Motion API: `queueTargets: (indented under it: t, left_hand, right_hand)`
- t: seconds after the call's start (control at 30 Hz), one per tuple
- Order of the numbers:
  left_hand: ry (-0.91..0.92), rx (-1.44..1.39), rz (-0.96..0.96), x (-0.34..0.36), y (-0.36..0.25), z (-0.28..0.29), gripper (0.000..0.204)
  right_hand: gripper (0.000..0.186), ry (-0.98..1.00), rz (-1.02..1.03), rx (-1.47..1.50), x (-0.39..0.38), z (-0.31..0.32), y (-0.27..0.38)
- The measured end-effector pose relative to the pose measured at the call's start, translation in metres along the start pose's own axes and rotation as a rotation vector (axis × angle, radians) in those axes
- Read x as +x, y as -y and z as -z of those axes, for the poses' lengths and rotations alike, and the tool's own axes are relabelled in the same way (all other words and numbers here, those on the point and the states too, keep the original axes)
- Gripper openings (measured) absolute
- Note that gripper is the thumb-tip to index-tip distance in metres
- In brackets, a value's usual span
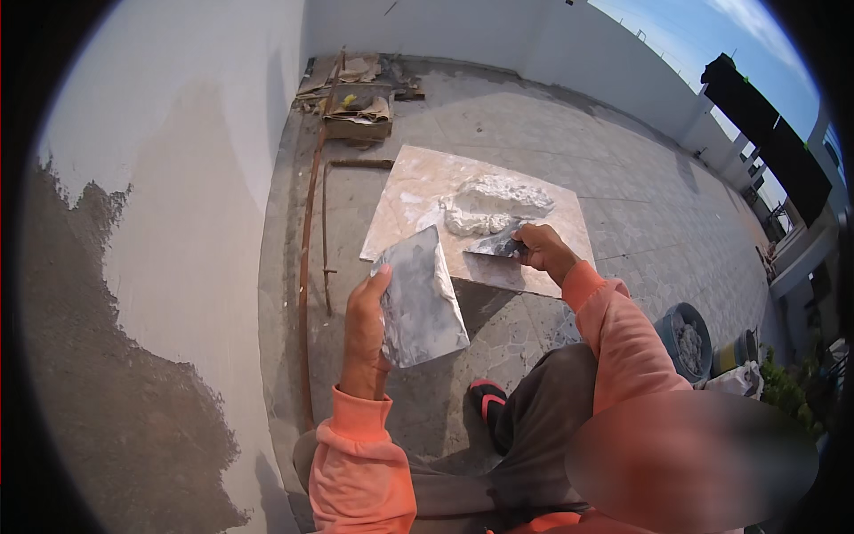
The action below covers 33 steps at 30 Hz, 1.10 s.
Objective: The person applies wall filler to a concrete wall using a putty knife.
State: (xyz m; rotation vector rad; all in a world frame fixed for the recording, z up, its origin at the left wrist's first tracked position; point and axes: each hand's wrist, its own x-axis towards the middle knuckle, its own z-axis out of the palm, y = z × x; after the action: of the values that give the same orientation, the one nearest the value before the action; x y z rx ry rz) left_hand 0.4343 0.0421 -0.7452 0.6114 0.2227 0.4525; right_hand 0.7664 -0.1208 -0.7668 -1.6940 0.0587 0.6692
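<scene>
Paved rooftop terrace, grey stone floor [623, 205], white parapet walls, open sky beyond. Wall [178, 222] at left: part white, part grey-brown at lower left.

Board [418, 191]: flat, tan, lying on the floor ahead of the person. Carries a heap of white plaster [494, 205] near its middle.

Left hand [365, 334]: grip clenched on the near edge of a hawk [418, 294], a grey metal plate smeared white, held tilted above the floor just short of the board.

Right hand [543, 249]: grip clenched on the handle of a trowel [496, 245], blade lying at the near edge of the plaster.

Sleeves: orange. Foot in a red-and-black sandal [487, 398] on the floor below the hawk.

Bucket [689, 338]: blue-grey, at right, holding pale lumps.

Rusty rods [307, 249] along the wall foot. Pile of cardboard and scraps [356, 98] in the far corner.
</scene>
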Motion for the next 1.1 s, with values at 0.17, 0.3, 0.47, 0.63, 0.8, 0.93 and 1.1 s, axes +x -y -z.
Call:
queueTargets:
  t: [0.17,0.3,0.47,0.63,0.8,0.93,1.1]
  left_hand:
    - [-0.013,0.033,-0.007,-0.002,-0.001,0.002,0.043]
    - [-0.045,0.056,-0.036,-0.008,-0.006,0.003,0.044]
    - [-0.075,0.068,-0.063,-0.012,-0.011,0.004,0.043]
    - [-0.145,0.049,-0.112,-0.007,-0.006,0.011,0.042]
    - [-0.219,0.070,-0.127,0.000,0.001,0.006,0.043]
    - [-0.257,0.025,-0.109,0.018,0.019,0.013,0.043]
    - [-0.280,0.023,-0.070,0.037,0.038,0.012,0.042]
  right_hand:
    - [0.013,-0.107,0.002,0.124,-0.006,-0.038,-0.004]
    - [0.012,-0.088,-0.031,0.254,-0.007,-0.053,-0.002]
    - [0.017,-0.059,-0.063,0.506,-0.008,-0.057,0.002]
    - [0.018,-0.027,0.082,0.425,-0.016,-0.051,0.003]
    - [0.016,0.082,0.391,0.305,-0.028,-0.042,0.007]
    - [0.017,0.077,0.528,0.205,-0.041,-0.033,0.014]
    - [0.027,-0.013,0.648,0.111,-0.043,-0.013,0.021]
